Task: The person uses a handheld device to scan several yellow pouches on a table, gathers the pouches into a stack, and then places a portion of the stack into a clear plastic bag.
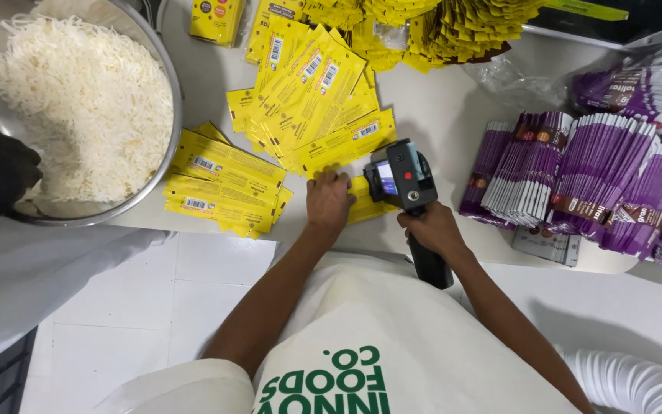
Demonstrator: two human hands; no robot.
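Here the left hand point(329, 201) presses flat on a yellow pouch point(367, 201) at the near edge of the counter point(438, 115), pinning it steady, while the right hand point(432, 228) grips a handheld printer point(404, 180) held against it.

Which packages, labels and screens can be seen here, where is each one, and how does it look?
Yellow pouches: flat, fanned across the table centre, white barcode labels.
One yellow pouch: under the left hand.
Purple pouches: upright rows, right side, brown and white bands.
Handheld device: black, in the right hand, small bluish screen.
Yellow box: top edge, rectangular.
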